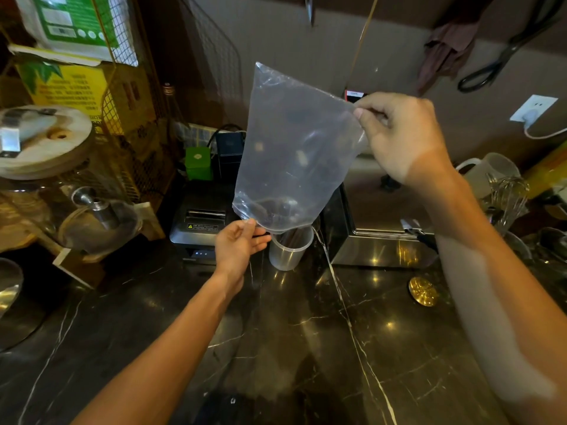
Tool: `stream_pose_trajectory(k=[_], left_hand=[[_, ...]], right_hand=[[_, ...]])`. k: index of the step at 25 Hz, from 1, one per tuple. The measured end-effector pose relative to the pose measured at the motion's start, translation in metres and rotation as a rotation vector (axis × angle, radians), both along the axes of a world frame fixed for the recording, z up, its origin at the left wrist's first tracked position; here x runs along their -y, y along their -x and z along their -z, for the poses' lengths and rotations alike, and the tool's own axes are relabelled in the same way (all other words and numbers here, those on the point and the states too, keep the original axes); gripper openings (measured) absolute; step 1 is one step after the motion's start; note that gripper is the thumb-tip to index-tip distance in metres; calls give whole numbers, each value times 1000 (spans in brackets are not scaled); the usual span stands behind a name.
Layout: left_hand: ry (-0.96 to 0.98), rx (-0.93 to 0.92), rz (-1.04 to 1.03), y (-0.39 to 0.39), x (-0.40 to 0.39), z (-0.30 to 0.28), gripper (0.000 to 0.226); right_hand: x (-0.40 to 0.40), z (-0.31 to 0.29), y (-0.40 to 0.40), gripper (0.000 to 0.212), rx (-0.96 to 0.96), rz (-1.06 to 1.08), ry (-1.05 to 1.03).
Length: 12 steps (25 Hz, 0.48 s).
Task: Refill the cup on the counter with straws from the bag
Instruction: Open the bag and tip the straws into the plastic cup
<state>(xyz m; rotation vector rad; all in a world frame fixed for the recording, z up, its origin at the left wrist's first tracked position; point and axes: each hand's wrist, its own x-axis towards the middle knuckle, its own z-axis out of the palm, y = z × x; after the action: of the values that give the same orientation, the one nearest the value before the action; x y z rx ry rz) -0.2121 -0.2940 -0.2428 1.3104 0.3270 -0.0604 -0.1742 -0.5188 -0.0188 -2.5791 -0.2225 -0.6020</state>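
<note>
On the dark marble worktop (306, 348), the left hand (237, 246) pinches the lower corner of a clear plastic bag (294, 154), its grip closed on the film just beside the cup (290, 251). Dark straws (291, 237) stand in the cup under the bag's mouth. The right hand (402, 133) pinches the bag's upper edge, holding it high.

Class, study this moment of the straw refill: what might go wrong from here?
1. The bag, pinched only at two edges by the right hand and left hand, may slip.
2. Its mouth overhangs the cup, so any leftover straws might miss.
3. The bag could nudge and tip the cup.
</note>
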Motion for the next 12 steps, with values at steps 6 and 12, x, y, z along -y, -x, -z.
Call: stream_pose_trajectory(k=[6, 12], left_hand=[[24, 73, -54, -6, 1, -23, 28], [-17, 139, -62, -5, 3, -34, 29]], right_hand=[[4, -20, 0, 31, 135, -8, 26], [8, -23, 13, 31, 195, 38, -3]])
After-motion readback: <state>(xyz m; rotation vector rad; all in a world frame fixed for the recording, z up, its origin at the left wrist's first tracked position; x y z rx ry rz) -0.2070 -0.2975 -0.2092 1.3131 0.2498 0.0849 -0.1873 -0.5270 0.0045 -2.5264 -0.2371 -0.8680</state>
